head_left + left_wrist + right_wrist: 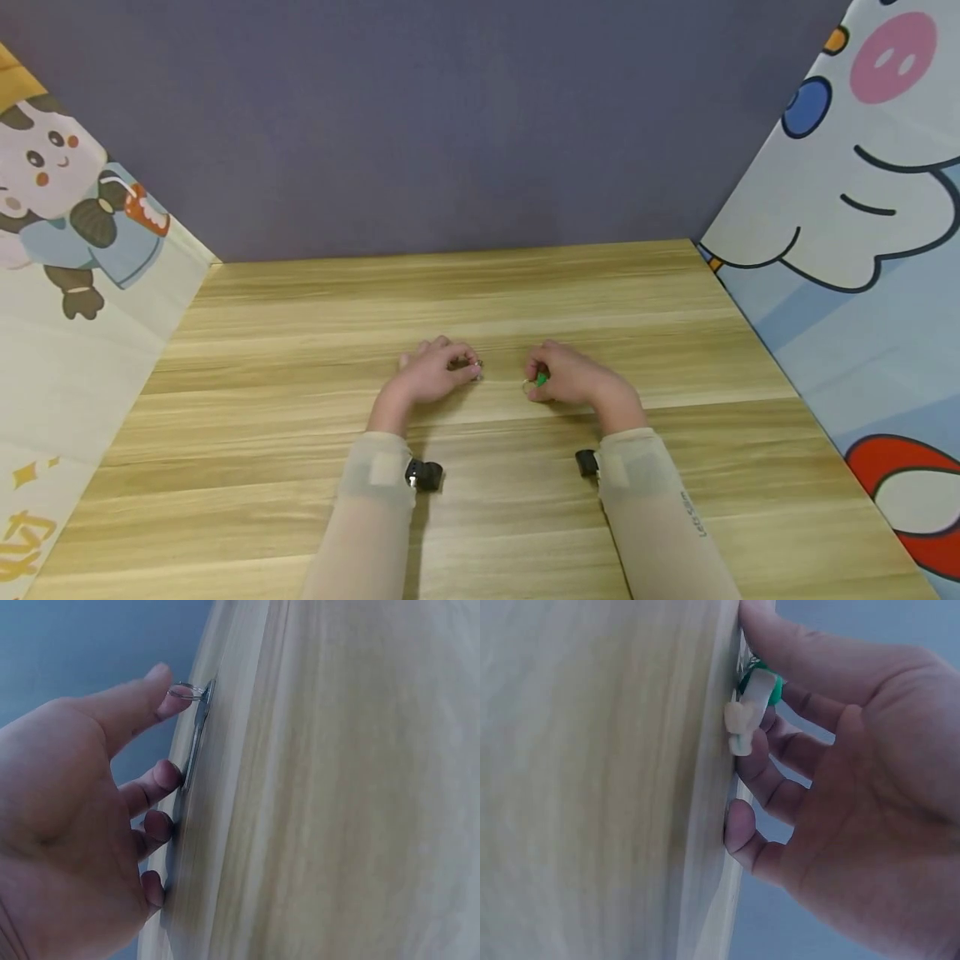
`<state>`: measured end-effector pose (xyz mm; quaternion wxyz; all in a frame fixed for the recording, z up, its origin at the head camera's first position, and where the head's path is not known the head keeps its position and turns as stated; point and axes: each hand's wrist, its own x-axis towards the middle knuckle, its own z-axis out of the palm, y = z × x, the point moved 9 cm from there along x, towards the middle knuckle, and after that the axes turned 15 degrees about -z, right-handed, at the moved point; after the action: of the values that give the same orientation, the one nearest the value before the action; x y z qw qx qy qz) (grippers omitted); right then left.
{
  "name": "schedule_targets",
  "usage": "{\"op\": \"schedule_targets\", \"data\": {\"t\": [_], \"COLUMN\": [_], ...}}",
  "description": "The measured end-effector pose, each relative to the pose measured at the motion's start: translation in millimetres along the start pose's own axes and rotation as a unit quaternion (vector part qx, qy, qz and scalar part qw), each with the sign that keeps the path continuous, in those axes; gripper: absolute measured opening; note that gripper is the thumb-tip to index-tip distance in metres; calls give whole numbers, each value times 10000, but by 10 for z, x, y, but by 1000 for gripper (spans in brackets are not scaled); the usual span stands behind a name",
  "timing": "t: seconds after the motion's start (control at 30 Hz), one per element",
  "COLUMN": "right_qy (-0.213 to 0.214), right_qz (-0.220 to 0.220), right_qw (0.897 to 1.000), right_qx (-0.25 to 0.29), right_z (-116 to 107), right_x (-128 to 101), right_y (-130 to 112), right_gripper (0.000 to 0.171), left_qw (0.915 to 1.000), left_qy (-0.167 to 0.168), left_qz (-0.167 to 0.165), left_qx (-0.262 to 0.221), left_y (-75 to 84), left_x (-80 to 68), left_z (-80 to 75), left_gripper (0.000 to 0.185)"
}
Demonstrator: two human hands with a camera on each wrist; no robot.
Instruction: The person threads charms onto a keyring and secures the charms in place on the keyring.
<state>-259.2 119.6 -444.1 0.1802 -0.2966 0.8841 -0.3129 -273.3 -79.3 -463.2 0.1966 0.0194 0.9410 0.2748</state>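
Two hands rest near the middle of one wooden table (300,467), a small gap between them. Each wrist carries one small black camera, two in all, strapped over a beige sleeve.

The left hand (431,372) lies knuckles-up with its fingers curled down onto the tabletop. In the left wrist view its thumb tip touches one thin metal ring (185,691), and a flat metal piece (196,735) — possibly a key, though it is too edge-on to tell — lies on the wood under the fingertips. The fingers press on it rather than wrap it, and no firm pinch shows.

The right hand (573,377) is curled likewise. It pinches one small green thing (541,379) against the table between the thumb and the bent fingers. From the right wrist view one pale white tag-like piece (744,712) sits in front of the green part (774,688), just at the fingertips — touching the wood.

Three panels wall the table: one dark back wall (450,125), one cartoon panel on the left (67,250), and one on the right (862,208).
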Motion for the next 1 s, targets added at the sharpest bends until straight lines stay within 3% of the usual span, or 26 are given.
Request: {"op": "schedule_targets", "data": {"t": [0.17,0.4,0.67,0.8,1.0], "right_qy": [4,49,334,549,621], "right_qz": [76,-27,-243,-616,-1256], "right_qw": [9999,9999,9952,9878,9609], "right_qx": [77,148,889,1318,2387], "right_z": [-3,-31,-92,-171,-242], "right_x": [-20,-69,-135,-166,-205], "right_y": [25,70,97,34,-149], "right_gripper": [16,6,10,14,16], "left_qw": [9999,9996,9994,9990,9986], "left_qy": [29,55,297,338,342], "left_qz": [-68,95,64,-17,5], "left_qx": [-107,-252,-171,-289,-407], "left_y": [5,57,63,56,60], "left_x": [-7,-86,-109,-117,-125], "left_z": [1,-37,-65,-97,-129], "left_gripper": [14,16,18,19,19]}}
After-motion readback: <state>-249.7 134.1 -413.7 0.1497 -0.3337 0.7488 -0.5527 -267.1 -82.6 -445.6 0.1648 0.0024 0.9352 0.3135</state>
